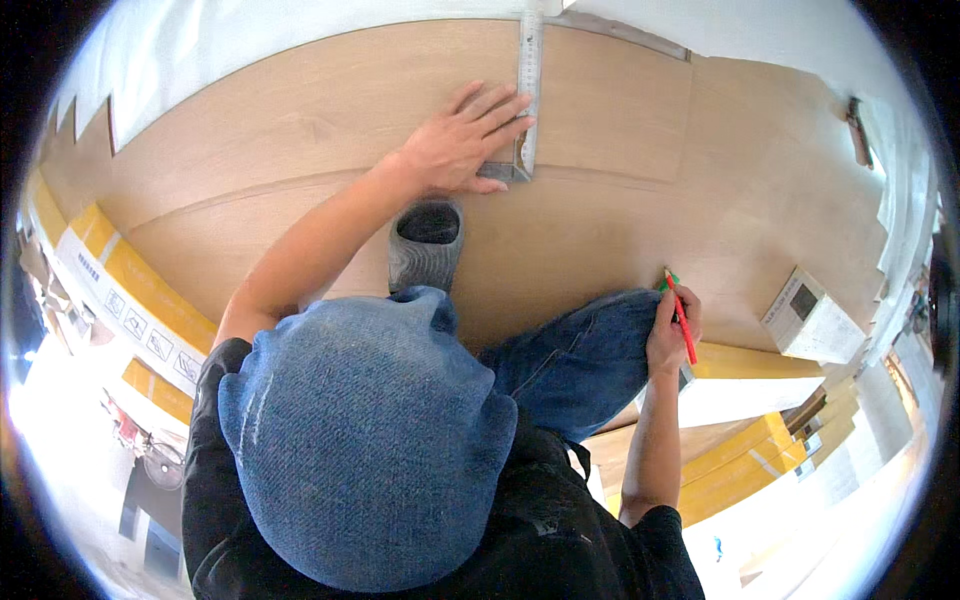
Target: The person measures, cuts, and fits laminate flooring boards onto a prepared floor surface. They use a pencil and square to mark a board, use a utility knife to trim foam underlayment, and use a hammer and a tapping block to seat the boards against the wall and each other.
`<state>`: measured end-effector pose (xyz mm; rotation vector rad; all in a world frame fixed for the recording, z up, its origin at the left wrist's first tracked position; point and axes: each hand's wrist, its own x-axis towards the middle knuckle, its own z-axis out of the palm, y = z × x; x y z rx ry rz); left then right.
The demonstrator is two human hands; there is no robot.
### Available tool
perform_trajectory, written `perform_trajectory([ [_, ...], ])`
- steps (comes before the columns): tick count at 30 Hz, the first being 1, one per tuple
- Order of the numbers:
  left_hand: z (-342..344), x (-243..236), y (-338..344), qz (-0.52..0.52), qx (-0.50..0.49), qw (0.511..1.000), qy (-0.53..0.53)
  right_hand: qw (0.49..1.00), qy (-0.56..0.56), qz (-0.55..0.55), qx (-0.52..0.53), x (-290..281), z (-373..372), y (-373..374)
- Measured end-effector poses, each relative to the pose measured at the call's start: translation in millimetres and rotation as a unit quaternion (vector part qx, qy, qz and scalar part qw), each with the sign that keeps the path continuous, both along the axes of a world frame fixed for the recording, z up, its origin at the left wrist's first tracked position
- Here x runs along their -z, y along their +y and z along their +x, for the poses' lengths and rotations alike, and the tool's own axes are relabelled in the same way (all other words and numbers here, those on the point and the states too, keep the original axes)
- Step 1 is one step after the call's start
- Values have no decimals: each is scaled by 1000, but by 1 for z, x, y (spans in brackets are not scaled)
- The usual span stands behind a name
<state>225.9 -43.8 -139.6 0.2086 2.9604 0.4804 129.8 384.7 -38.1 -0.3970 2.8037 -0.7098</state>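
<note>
My left hand [465,140] lies flat with its fingers spread on a pale wood floorboard [380,90]. Its fingertips touch the ruled metal blade of a carpenter's square [530,75], which runs away from me across the board. The square's short arm is partly hidden by the hand. My right hand [675,325] is closed round a red pencil [684,322] beside my bent right knee, well apart from the square. The pencil's tip points away from me. A small green thing [673,281] shows at those fingers; its kind is unclear.
A grey slipper [425,260] on my foot stands just nearer than my left hand. Yellow-and-white cartons [150,300] lie at the left, with more yellow cartons [730,465] at the right. A small white box [812,320] sits at the right. White sheeting [250,45] borders the boards.
</note>
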Motion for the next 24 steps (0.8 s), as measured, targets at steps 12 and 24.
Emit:
perform_trajectory([
  [12, -3, -1, 1, 25, -23, 999, -10, 986, 19, -112, -125, 6, -24, -185],
  [24, -3, 9, 2, 54, -23, 998, 3, 972, 62, -193, -118, 73, -68, -309],
])
